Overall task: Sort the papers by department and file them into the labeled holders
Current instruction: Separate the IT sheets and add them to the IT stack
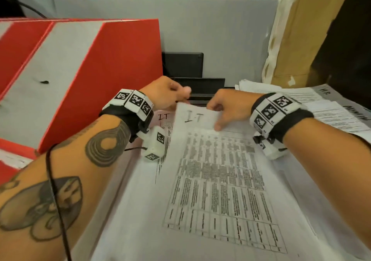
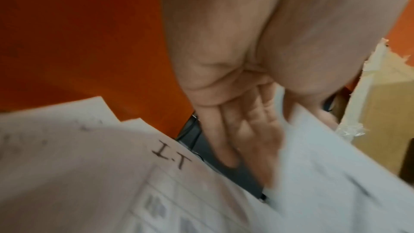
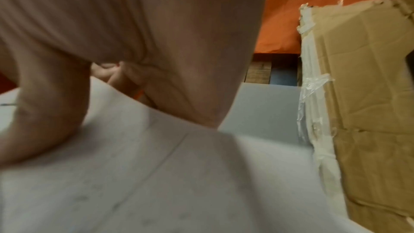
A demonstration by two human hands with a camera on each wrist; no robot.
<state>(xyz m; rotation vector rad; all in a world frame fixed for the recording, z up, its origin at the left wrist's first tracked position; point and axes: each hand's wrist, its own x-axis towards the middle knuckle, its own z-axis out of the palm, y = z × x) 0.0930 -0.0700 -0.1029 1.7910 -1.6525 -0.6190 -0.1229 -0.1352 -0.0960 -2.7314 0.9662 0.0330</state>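
A printed sheet marked "I.T" lies tilted on top of a paper stack, and both hands hold its far edge. My left hand pinches the far left corner; in the left wrist view its fingers lie behind the sheet. My right hand grips the far edge, thumb on the top face, fingers curled over it. The right wrist view shows that thumb pressing on the sheet. A second sheet marked "I.T" lies underneath, to the left.
Tall red-and-grey file holders stand at the left. Black holders stand just beyond the hands against a grey back wall. Papers marked "HR" and "ADMIN" lie at the right, beside a taped cardboard box.
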